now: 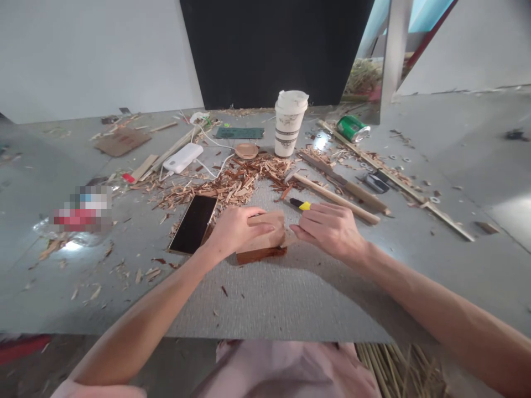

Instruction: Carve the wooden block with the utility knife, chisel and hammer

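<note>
On the table before me lies a small wooden block [267, 255] with a pale top and reddish-brown front side. My left hand [238, 229] grips it from the left, thumb across its top. Just right of the block, my right hand [327, 228] is closed round a tool with a black and yellow handle [299, 204], whose end sticks out past the fingers. The working end of this tool is hard to make out; something pale lies between the right thumb and the block. A dark-screened phone [194, 224] rests left of my left hand.
Wood chips [244, 182] are heaped behind the block. A hammer [332, 196], a rasp-like tool [344, 182] and a long wooden strip [394, 185] lie right. Farther back stand a paper cup [290, 124], a tipped green can [352, 129] and a white cabled device [182, 158].
</note>
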Demonstrator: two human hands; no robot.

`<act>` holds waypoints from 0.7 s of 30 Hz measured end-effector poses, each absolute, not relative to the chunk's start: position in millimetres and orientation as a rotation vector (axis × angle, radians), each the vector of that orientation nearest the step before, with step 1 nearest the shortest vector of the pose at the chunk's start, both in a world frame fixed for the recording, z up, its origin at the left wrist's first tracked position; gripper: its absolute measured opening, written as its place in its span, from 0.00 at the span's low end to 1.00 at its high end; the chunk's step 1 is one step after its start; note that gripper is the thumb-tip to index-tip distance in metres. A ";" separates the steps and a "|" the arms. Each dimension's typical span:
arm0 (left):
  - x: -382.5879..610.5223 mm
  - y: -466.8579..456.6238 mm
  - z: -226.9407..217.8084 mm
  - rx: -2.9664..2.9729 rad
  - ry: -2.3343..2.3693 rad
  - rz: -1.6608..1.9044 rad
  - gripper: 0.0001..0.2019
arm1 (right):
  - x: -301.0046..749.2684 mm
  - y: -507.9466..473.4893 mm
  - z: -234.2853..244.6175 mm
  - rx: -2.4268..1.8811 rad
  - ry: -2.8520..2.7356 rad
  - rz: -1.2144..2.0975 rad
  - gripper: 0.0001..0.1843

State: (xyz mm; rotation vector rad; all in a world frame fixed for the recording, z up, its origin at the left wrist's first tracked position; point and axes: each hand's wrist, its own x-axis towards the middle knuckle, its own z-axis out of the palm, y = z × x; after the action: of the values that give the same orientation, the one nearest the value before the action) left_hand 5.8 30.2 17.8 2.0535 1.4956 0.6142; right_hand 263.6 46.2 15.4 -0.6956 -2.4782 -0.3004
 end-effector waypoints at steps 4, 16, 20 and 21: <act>6.4 32.4 12.9 2.085 1.524 0.612 0.22 | 261.6 46.8 22.8 -0.664 -2.541 -0.416 0.24; 5.8 36.6 -2.3 2.061 1.453 0.654 0.21 | 253.4 56.6 -16.4 -0.719 -2.601 0.045 0.28; 3.1 40.2 -5.4 2.062 1.462 0.617 0.26 | 255.5 46.7 0.0 -0.708 -2.543 -0.210 0.26; 2.3 41.2 -6.7 2.052 1.456 0.614 0.27 | 259.4 46.5 7.5 -0.745 -2.521 -0.289 0.25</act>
State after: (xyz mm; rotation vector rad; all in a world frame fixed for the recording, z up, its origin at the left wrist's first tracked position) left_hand 2.3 41.2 -6.7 2.0520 1.4562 0.6142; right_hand 259.4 46.5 7.5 -0.7452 -2.5209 -0.2886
